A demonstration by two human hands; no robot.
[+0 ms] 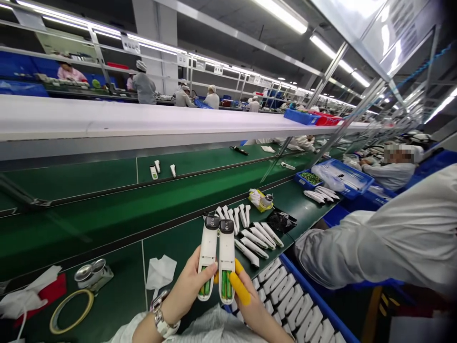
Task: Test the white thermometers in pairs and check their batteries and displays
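Both hands were raised just below the camera, each gripping a white handheld unit upright so that the two stood side by side, touching along their length. One white unit point(207, 257) sat in the left hand point(185, 290), whose fingers wrapped its lower half, and a wristwatch point(162, 320) showed on that wrist; the other white unit point(226, 262) sat in the right hand point(250, 305), whose forefinger wore a yellow finger cot point(239, 288) pressed against the unit's lower edge. Each unit had a dark round head at the top and an open bay near the bottom showing green cells. Beyond them, on the green work surface point(107, 224), lay a loose row of white housings point(250, 233), and to the right a blue tray point(314, 290) held more white housings packed in rows. A small black fan point(280, 221) rested just past the loose row. To the left lay a crumpled white cloth point(160, 272), a shiny metal part point(93, 275) and a ring of tape point(71, 309). A co-worker's white sleeve point(385, 247) reached in from the right. Farther off, other people in white caps sat along parallel lines.
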